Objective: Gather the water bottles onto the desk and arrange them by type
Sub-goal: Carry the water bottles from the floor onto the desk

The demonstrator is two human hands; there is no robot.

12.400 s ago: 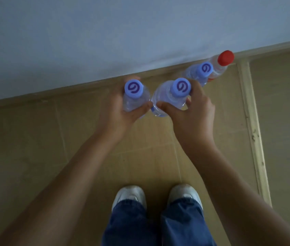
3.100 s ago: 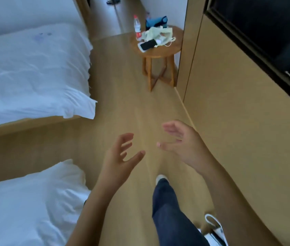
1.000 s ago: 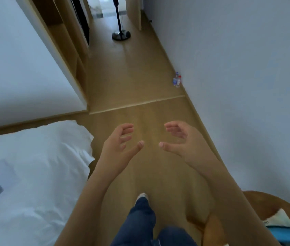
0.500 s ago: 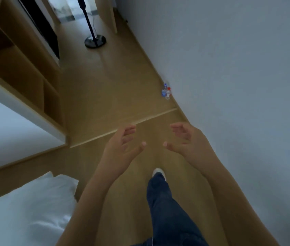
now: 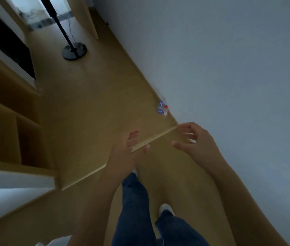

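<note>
Your left hand [image 5: 126, 153] and right hand [image 5: 193, 141] remain released, grasping nothing. The two bottles [image 5: 162, 108] at the wall [image 5: 229, 68] now lie nearer than half a second ago, so pickup likely comes next.

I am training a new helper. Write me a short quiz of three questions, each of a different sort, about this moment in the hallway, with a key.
1. True or false: the left hand holds a bottle.
2. Multiple choice: the two bottles on the floor stand
A. beside the black lamp base
B. at the foot of the white wall
C. on the wooden shelf unit
3. Fill the gap: next to the blue-capped bottle stands a bottle with a ____ cap.

Key
1. False: both the left hand and the right hand are empty, fingers loosely spread.
2. B
3. Red: the red-capped bottle stands close against it.
</note>
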